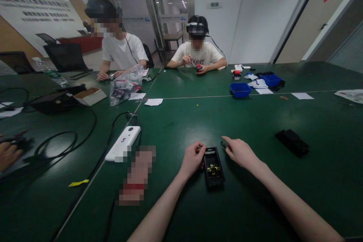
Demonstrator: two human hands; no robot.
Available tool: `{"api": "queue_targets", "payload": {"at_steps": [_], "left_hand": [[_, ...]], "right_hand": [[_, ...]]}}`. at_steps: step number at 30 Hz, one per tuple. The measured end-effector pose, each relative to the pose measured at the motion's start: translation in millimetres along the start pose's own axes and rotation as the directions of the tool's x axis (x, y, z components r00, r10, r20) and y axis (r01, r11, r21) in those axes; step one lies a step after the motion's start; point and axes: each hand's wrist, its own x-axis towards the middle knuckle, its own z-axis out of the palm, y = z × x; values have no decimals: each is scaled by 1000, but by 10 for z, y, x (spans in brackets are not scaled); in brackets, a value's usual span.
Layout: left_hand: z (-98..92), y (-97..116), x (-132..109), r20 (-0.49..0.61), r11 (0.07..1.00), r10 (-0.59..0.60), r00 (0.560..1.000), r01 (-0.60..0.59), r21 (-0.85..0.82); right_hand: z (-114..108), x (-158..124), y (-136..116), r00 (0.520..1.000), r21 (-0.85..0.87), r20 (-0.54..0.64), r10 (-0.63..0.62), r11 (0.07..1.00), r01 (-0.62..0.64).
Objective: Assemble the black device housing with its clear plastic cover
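Note:
An open black plastic housing [214,181] lies on the green table in front of me, with brass-coloured metal pieces [214,170] inside it. The curled fingers of my left hand [194,159] grip its upper left edge. To the right of the housing, apart from it, is my right hand [239,152], index finger pointing left and the other fingers bent. Something small and shiny [224,145] shows below that index finger, too small to name. A separate black plastic part [292,141] rests further right on the table.
At left lie a white power bank [124,143] marked 5, a blurred-out flat object [137,176], cables and a yellow strip [78,183]. Blue trays [240,90] and papers are at the back right. Two people sit across the table; another person's hand [10,155] shows far left.

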Motion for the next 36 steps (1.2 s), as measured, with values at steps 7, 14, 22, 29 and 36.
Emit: {"api": "queue_targets", "payload": {"at_steps": [7, 14, 22, 29, 36], "left_hand": [[14, 22, -14, -24, 1000, 16, 1000, -16, -8], [14, 12, -7, -36, 999, 31, 999, -31, -8], [17, -35, 12, -30, 999, 40, 999, -39, 4], [13, -70, 23, -21, 999, 36, 999, -36, 13], [12, -82, 20, -25, 999, 46, 999, -45, 7]], "right_hand": [[-65, 53, -8, 994, 807, -47, 96, 590, -19], [35, -8, -185, 999, 996, 35, -8, 87, -34], [198, -14, -305, 999, 997, 17, -40, 81, -13], [226, -34, -314, 997, 991, 50, -56, 124, -43], [251, -39, -282, 996, 986, 45, -77, 165, -32]]}}
